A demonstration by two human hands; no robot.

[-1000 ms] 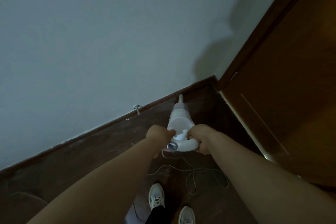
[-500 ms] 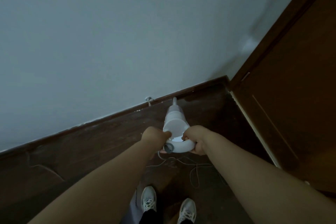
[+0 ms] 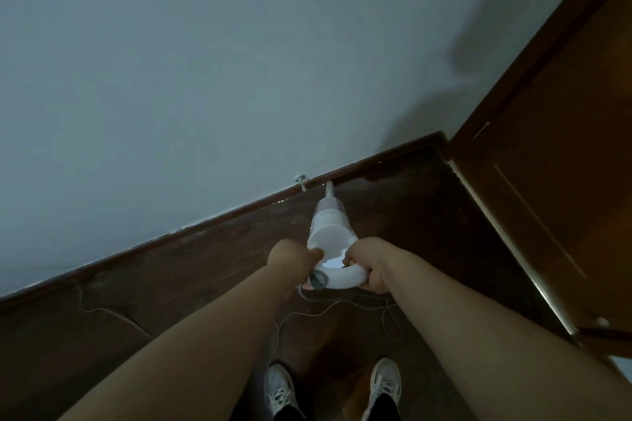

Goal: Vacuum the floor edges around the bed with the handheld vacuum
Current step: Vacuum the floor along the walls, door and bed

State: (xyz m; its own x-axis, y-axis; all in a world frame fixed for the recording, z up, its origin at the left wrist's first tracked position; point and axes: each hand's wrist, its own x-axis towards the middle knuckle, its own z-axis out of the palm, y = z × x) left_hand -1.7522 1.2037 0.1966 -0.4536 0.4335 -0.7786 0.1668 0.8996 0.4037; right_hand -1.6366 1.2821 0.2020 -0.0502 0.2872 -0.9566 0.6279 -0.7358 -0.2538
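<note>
A white handheld vacuum (image 3: 330,225) points away from me, its narrow nozzle tip down at the dark skirting board (image 3: 205,229) where floor meets wall. My left hand (image 3: 290,258) grips the left end of its looped handle, and my right hand (image 3: 367,263) grips the right side of the same loop. A thin white cord (image 3: 342,307) trails from the vacuum's rear across the dark wooden floor (image 3: 136,283). No bed is in view.
A pale wall (image 3: 205,61) fills the upper view. A brown wooden door (image 3: 564,164) stands at the right, meeting the wall in a corner. A small white fitting (image 3: 301,181) sits on the skirting left of the nozzle. My two white shoes (image 3: 280,390) are below.
The vacuum and both hands have slid left along the skirting, away from the corner by the door. The nozzle now sits near the small white fitting. My feet have shifted too.
</note>
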